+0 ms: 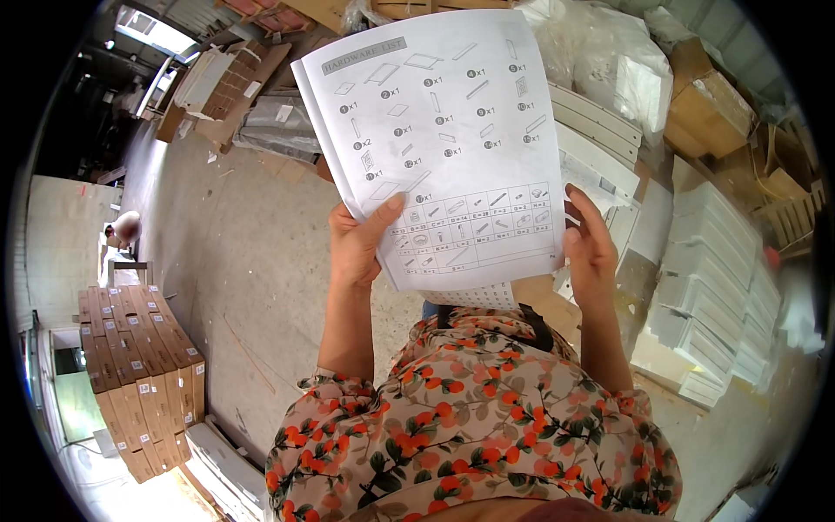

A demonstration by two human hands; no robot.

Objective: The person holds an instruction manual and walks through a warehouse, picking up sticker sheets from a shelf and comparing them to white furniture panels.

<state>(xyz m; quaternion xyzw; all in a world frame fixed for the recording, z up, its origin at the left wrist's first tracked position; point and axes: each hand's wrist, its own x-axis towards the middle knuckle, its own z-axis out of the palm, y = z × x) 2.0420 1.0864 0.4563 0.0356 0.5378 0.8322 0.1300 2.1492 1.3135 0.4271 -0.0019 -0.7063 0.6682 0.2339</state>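
Note:
A white printed instruction booklet [452, 157] is held up in front of me. Line drawings of flat panels and bars fill its upper part, with a grid of small hardware pictures below. My left hand [358, 244] grips its lower left edge, the thumb pressed on the front page and the other fingers behind. Along that edge, more than one page layer shows. Beside the lower right edge is my right hand [591, 252], its fingers curved and apart, thumb and fingertips at or very near the paper. Whether they touch it is hard to tell.
Brown cartons [143, 374] form a stack at lower left, with another person [124, 230] beyond. White panels [709, 287] and an open cardboard box [709, 100] lie to the right. Plastic-wrapped goods [600, 61] stand behind the booklet. Concrete floor [252, 261] stretches to my left.

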